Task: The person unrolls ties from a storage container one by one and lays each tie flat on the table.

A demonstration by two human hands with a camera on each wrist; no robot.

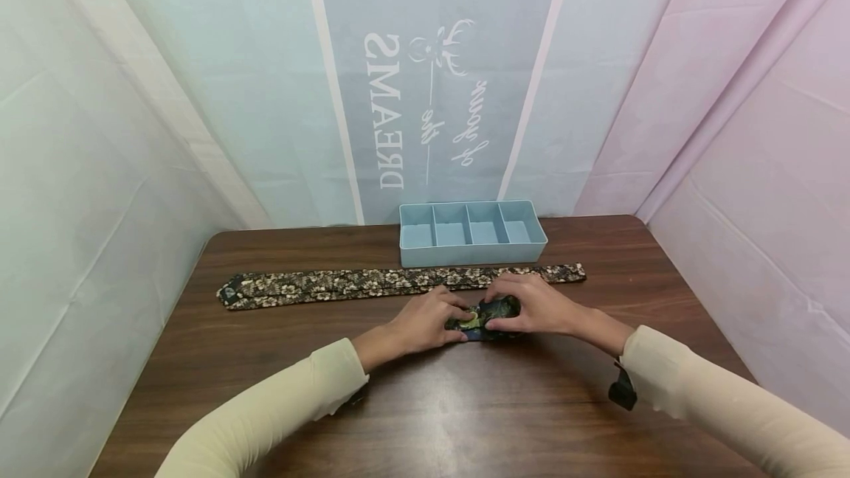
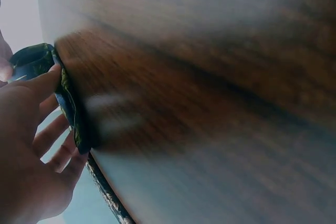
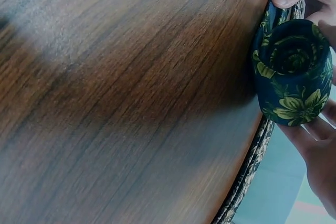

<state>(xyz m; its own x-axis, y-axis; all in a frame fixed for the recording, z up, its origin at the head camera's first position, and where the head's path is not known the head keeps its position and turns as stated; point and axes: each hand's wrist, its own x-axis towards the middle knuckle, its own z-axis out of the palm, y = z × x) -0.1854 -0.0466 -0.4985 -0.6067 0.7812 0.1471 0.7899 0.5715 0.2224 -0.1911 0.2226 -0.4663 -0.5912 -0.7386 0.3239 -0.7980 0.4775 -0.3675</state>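
A dark necktie (image 1: 499, 310) with yellow-green flowers is wound into a roll at the middle of the table. Its spiral layers show in the right wrist view, where a short flat end of the necktie (image 3: 291, 100) runs off the roll. My right hand (image 1: 539, 305) grips the roll with the fingers curved around it and the thumb on the near side. To its left, my left hand (image 1: 425, 320) pinches the flat end between thumb and fingers. That end of the necktie (image 2: 73, 111) stands between thumb and fingers in the left wrist view.
Just beyond the hands, a second necktie (image 1: 332, 285), black with cream flowers, lies stretched lengthwise across the wooden table (image 1: 425, 419). Behind it stands a light blue box (image 1: 473, 255) divided into several compartments. Printed cloth (image 1: 265, 94) hangs behind the table.
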